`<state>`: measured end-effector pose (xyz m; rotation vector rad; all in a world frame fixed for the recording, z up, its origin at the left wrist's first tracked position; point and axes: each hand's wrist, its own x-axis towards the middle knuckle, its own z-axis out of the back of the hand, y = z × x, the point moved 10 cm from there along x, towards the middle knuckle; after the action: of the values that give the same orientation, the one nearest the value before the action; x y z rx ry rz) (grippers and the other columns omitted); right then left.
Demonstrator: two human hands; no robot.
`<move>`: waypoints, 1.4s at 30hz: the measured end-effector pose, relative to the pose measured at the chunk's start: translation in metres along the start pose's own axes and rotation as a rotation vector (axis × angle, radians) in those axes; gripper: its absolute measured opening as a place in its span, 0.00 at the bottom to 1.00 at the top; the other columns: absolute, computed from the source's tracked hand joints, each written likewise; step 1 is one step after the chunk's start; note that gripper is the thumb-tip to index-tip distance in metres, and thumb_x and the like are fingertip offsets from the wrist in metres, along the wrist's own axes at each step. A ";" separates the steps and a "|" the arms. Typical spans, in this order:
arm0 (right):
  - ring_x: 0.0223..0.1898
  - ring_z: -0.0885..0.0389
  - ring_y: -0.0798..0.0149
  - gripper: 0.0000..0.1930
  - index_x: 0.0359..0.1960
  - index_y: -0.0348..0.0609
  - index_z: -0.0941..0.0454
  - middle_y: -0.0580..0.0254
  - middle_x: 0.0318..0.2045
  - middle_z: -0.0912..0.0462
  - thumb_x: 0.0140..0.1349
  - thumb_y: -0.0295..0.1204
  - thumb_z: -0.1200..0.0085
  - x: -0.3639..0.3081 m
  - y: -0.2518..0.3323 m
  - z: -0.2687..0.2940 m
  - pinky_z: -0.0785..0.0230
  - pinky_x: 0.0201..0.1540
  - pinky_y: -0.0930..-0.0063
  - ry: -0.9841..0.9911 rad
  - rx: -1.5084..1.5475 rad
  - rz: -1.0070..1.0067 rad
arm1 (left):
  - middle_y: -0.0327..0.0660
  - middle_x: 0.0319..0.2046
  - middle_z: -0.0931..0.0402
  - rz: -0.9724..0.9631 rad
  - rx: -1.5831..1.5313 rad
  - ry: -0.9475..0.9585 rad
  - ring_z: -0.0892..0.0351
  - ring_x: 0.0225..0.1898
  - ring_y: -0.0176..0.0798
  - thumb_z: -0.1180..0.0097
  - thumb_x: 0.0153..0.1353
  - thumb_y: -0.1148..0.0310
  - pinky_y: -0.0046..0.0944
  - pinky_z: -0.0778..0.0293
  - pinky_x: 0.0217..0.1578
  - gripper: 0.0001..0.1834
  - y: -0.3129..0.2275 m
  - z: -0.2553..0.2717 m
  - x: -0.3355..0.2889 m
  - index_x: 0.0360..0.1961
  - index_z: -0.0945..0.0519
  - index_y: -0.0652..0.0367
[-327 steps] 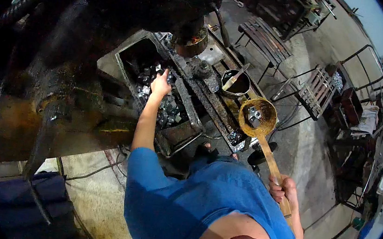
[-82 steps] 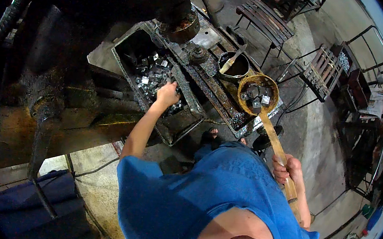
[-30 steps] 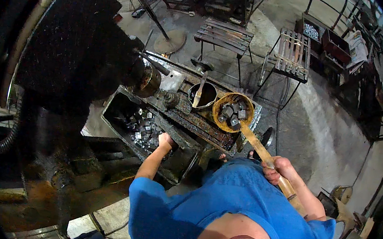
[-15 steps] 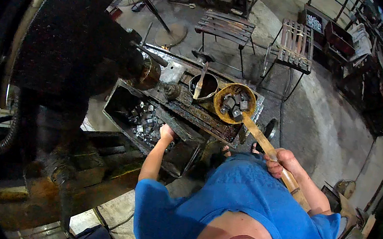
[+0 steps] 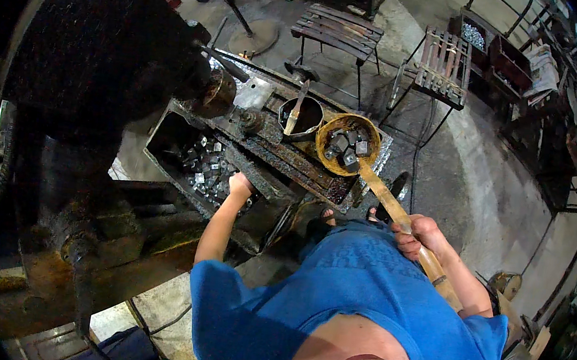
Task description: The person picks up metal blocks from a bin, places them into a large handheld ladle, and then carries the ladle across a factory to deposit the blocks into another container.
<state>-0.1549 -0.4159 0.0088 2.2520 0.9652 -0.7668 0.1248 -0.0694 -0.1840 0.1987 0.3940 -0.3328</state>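
Observation:
My right hand (image 5: 417, 237) is wrapped round the long bamboo handle (image 5: 381, 197) of a yellow scoop (image 5: 320, 138), whose round bowl sits over the greasy machine table. Several dark square metal blocks (image 5: 361, 147) lie inside that bowl. On the left, my left hand (image 5: 239, 185) reaches to the inner right side of a dark metal bin (image 5: 155, 153), beside a raised plate. Loose small metal parts (image 5: 205, 168) are heaped in the bin. The fingers of this hand are mostly hidden, so what they touch cannot be made out.
Beside the scoop stands a dark pot (image 5: 309, 137) with a brush (image 5: 295, 109) in it. A large dark machine (image 5: 70, 51) fills the left. Two slatted stools (image 5: 336, 30) stand beyond the table, and crates of parts (image 5: 474, 35) sit at the far right.
The whole scene has shifted slightly left in view. My left hand stays at the bin's right side, and my right hand keeps its hold on the scoop handle.

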 end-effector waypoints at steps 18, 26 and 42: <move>0.11 0.46 0.79 0.09 0.30 0.42 0.35 0.72 0.16 0.39 0.46 0.28 0.64 -0.008 0.014 -0.004 0.50 0.12 0.82 -0.023 -0.085 0.004 | 0.46 0.25 0.23 -0.385 -0.842 -0.748 0.21 0.27 0.43 0.39 0.39 0.67 0.38 0.27 0.29 0.16 -0.168 0.287 -0.103 0.33 0.24 0.59; 0.11 0.46 0.80 0.09 0.30 0.44 0.36 0.75 0.16 0.41 0.45 0.30 0.62 -0.004 0.009 -0.008 0.50 0.12 0.83 0.035 -0.027 -0.033 | 0.48 0.25 0.24 -0.439 -0.353 -0.578 0.23 0.27 0.51 0.46 0.45 0.62 0.47 0.28 0.27 0.23 -0.227 0.286 -0.052 0.45 0.31 0.54; 0.09 0.47 0.82 0.09 0.27 0.44 0.35 0.75 0.14 0.41 0.46 0.34 0.57 -0.004 0.013 -0.022 0.52 0.09 0.86 -0.007 -0.109 -0.013 | 0.48 0.30 0.26 -0.160 -0.239 -0.137 0.24 0.33 0.52 0.51 0.47 0.68 0.50 0.28 0.31 0.09 -0.019 0.003 -0.053 0.30 0.24 0.59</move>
<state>-0.1408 -0.4103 0.0302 2.1501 0.9947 -0.7104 0.0724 -0.0731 -0.1624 -0.0899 0.3117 -0.4509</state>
